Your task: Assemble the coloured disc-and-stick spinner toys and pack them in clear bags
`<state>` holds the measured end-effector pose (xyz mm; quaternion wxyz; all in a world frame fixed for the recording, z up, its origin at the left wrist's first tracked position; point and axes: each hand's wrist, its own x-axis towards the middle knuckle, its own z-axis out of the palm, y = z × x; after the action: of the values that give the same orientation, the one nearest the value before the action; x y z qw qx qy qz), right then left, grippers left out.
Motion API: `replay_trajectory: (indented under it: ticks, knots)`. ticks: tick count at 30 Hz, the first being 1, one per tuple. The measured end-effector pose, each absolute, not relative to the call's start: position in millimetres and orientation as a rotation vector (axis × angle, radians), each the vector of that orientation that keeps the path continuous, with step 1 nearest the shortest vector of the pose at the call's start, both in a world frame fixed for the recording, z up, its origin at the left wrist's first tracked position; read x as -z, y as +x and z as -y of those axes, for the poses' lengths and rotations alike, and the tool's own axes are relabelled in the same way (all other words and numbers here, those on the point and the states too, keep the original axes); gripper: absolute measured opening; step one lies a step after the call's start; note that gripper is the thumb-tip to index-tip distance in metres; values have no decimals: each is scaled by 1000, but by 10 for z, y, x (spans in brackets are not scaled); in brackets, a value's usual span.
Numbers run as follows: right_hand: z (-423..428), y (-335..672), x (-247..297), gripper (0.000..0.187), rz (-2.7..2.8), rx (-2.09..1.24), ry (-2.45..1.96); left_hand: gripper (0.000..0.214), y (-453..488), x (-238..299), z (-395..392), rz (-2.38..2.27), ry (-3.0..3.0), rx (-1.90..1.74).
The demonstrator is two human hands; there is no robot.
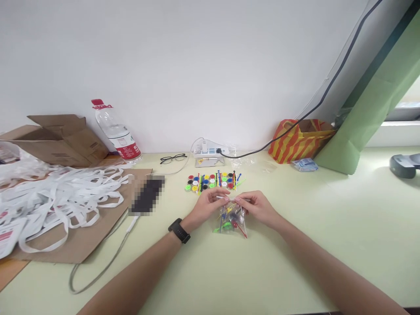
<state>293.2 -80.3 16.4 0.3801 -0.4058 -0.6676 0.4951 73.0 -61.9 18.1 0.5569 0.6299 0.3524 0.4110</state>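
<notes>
A clear plastic bag with small coloured pieces and thin sticks in it hangs between my two hands, low over the table. My left hand pinches the bag's top edge from the left, a dark watch on its wrist. From the right, my right hand pinches the same edge, its fingertips close to the left ones. Red, green, yellow, blue and dark pieces show through the plastic. Just beyond my hands lie rows of coloured round pieces with coloured sticks between them.
Behind are a power strip, glasses and a tilted bottle. White straps cover cardboard at left, near an open box and a cabled, pixelated dark object. A striped bag stands back right.
</notes>
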Motion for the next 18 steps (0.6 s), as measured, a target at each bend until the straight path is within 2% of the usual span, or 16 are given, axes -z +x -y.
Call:
replay_trajectory:
  ticks: [5, 9, 18]
  knots:
    - [804, 2905, -131, 39, 1656, -1298, -1067, 32, 723, -153, 619, -779, 1577, -785]
    - [816, 2869, -98, 39, 1625, -1415, -1111, 31, 737, -153, 646, -801, 1605, -760]
    - [722, 3005, -151, 46, 1694, -1380, -1065, 43, 708, -174, 616, -816, 1523, -789]
